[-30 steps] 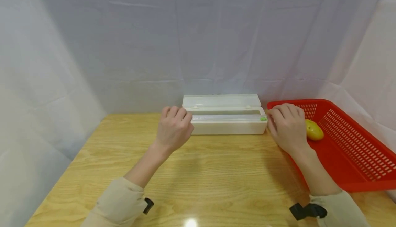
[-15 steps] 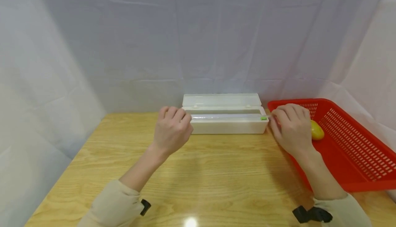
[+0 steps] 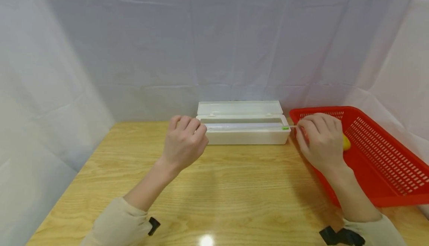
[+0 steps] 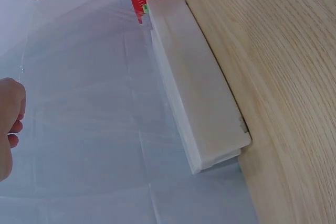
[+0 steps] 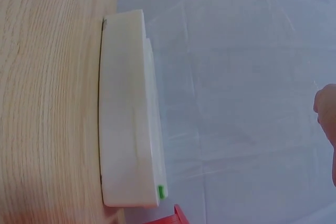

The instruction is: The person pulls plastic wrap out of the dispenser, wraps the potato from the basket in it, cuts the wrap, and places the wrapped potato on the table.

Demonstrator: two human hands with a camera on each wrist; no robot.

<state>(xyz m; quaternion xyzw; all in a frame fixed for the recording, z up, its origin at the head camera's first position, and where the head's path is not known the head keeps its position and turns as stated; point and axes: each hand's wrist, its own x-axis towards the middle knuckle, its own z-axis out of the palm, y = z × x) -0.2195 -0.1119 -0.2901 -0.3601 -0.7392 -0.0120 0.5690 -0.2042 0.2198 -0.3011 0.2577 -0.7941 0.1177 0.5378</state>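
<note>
A white cling-film dispenser box (image 3: pixel 246 136) stands at the table's far edge with its lid (image 3: pixel 239 108) tipped open, and a green slider (image 3: pixel 285 128) sits at its right end. My left hand (image 3: pixel 186 141) is at the box's left end with curled fingers pinching the clear film's edge. My right hand (image 3: pixel 320 139) is just past the right end and pinches the film too; a thin strip of film runs to it from the slider. In the left wrist view the box (image 4: pixel 194 87) lies ahead of my fingertips (image 4: pixel 9 114). The right wrist view shows the box (image 5: pixel 123 114) side-on.
A red perforated basket (image 3: pixel 378 156) sits at the right of the wooden table (image 3: pixel 234 186). It holds a yellow fruit (image 3: pixel 346 141), mostly hidden behind my right hand. Pale cloth hangs behind and on both sides.
My right hand has drifted right and slightly toward me, covering more of the yellow fruit. My left hand has eased a little left. The box has not moved.
</note>
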